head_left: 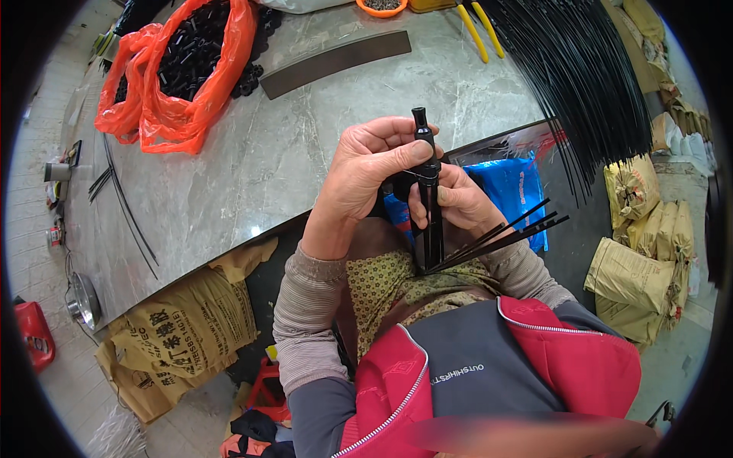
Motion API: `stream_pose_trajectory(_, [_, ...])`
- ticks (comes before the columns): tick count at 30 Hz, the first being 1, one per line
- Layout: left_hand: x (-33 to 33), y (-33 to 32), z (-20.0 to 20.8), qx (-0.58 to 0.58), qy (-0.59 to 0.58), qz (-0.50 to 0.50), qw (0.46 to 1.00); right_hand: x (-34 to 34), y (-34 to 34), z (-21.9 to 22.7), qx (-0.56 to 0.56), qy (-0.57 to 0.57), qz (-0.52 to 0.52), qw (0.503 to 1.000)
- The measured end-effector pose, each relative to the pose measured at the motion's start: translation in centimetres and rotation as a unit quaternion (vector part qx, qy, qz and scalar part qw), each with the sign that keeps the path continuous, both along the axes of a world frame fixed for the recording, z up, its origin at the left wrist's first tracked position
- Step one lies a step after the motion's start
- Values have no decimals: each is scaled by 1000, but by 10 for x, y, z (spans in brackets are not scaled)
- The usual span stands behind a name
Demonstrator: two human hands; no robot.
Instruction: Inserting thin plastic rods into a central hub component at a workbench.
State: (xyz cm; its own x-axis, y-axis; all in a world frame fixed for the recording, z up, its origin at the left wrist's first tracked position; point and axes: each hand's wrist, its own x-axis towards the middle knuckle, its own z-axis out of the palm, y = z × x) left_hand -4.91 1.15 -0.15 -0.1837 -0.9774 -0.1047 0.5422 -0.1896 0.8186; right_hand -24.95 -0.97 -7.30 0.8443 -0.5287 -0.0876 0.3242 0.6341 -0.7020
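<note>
Over my lap, just off the table's front edge, both hands grip a black tubular part (pixel 428 179), held nearly upright. It has a narrow neck and a flared tip. My left hand (pixel 370 164) pinches its upper section between thumb and fingers. Lower down, my right hand (pixel 462 202) is closed on the same part, its thumb pressed to the side. Several thin black rods (pixel 508 235) fan out to the right below my right hand. Their lower ends meet near the bottom of the black part, and I cannot tell whether they join it.
On the grey stone-look table (pixel 305 145) stand red plastic bags (pixel 243 46) of small black parts. A dark flat strip (pixel 336 63), yellow-handled pliers (pixel 479 34) and an orange bowl (pixel 382 11) lie beyond. Many long black rods (pixel 588 76) overhang at right. Sacks (pixel 183 336) flank me.
</note>
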Motion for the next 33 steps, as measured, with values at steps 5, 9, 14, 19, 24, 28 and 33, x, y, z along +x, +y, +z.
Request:
stream_pose_trajectory(5, [-2, 3, -4, -21, -28, 25, 999, -2, -3, -4, 1, -18, 16, 1000])
stream_pose_trajectory(9, [-5, 5, -2, -14, -41, 41, 998, 1, 0, 1, -1, 4, -7, 1000])
stream_pose_trajectory(14, [-3, 3, 0, 5, -45, 29, 999, 2, 2, 4, 0, 8, -8, 1000])
stream_pose_trajectory(19, [-1, 3, -5, -7, -53, 38, 998, 3, 3, 0, 1, 1, -3, 1000])
stream_pose_trajectory(24, [1, 3, -6, -3, -52, 30, 998, 2, 3, -2, 5, 1, -6, 1000])
stream_pose_trajectory(28, [2, 4, -5, -31, -64, 41, 997, 1, 2, -7, 16, -27, 15, 999])
stream_pose_trajectory(33, [1, 10, -4, -58, -81, 51, 994, 0, 5, -5, 17, -23, 10, 1000])
